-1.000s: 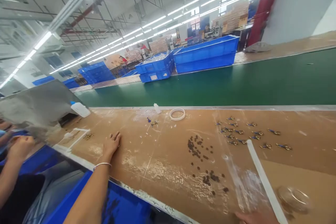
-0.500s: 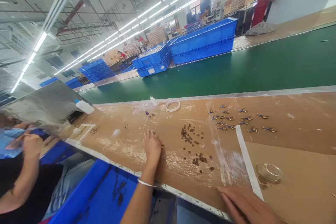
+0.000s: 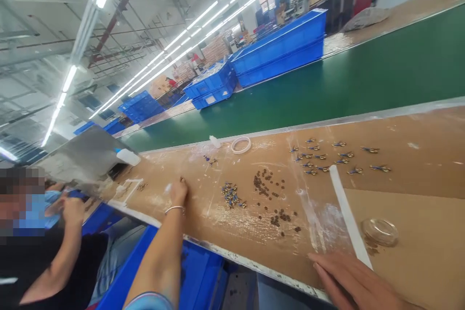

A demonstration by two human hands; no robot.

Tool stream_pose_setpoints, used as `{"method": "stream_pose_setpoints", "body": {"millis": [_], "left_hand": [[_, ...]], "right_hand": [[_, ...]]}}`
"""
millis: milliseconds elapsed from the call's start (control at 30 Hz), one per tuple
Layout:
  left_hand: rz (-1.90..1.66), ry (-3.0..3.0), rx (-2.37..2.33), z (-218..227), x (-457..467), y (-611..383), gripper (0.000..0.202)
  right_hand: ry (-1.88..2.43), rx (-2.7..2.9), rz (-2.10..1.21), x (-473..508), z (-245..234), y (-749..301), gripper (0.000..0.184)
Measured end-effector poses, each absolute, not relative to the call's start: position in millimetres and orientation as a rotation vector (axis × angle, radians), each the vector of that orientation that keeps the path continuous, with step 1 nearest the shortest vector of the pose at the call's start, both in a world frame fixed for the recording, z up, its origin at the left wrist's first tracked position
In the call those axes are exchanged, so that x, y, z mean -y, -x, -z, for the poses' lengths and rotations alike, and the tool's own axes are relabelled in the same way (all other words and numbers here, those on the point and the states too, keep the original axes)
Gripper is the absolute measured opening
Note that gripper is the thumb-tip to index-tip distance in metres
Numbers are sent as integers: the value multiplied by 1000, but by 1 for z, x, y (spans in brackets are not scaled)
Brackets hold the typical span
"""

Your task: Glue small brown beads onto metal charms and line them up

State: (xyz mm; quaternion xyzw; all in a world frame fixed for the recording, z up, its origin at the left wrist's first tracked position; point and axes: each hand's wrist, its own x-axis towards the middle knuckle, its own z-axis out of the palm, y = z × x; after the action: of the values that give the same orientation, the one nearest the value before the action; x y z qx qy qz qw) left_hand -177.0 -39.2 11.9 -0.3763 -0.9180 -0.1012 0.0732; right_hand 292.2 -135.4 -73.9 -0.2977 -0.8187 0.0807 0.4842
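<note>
My left hand (image 3: pixel 178 192) reaches far out to the left on the brown table top (image 3: pixel 417 174). Its fingers are drawn together over a tiny dark piece (image 3: pixel 181 180), and a thin bracelet (image 3: pixel 174 209) circles the wrist. To its right lies a small heap of blue-and-gold pieces (image 3: pixel 230 194). Beyond that are scattered dark round pieces (image 3: pixel 267 183). My right hand (image 3: pixel 348 278) lies flat at the table's near edge with its fingers stretched out and nothing in it. It rests beside a long white strip (image 3: pixel 345 213).
Rows of blue-and-gold pieces (image 3: pixel 327 156), a tape ring (image 3: pixel 241 145) and a small white bottle (image 3: pixel 215 141) lie farther back. A clear round dish (image 3: pixel 379 231) sits at the right. A green conveyor belt (image 3: pixel 363 77) runs behind, with blue crates (image 3: pixel 279 53) beyond. A co-worker (image 3: pixel 54 252) sits at the left.
My left hand swept right across the table, then went back out to the left. A small heap of blue-and-gold pieces now lies where it was. My right hand has come further into view.
</note>
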Motion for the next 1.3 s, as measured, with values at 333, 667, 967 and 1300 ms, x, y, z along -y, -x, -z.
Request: {"method": "stream_pose_setpoints", "body": {"millis": [333, 667, 967, 1300], "left_hand": [[354, 1185, 2687, -2, 48, 176, 31], [1579, 1979, 2639, -26, 97, -59, 33], [1550, 2613, 2457, -24, 86, -175, 18], [1357, 2614, 2437, -20, 75, -197, 19]], "right_hand": [[847, 1871, -451, 142, 61, -282, 21], [864, 1877, -521, 145, 52, -283, 17], [961, 1880, -452, 149, 63, -307, 12], [1009, 1960, -401, 146, 64, -309, 10]]}}
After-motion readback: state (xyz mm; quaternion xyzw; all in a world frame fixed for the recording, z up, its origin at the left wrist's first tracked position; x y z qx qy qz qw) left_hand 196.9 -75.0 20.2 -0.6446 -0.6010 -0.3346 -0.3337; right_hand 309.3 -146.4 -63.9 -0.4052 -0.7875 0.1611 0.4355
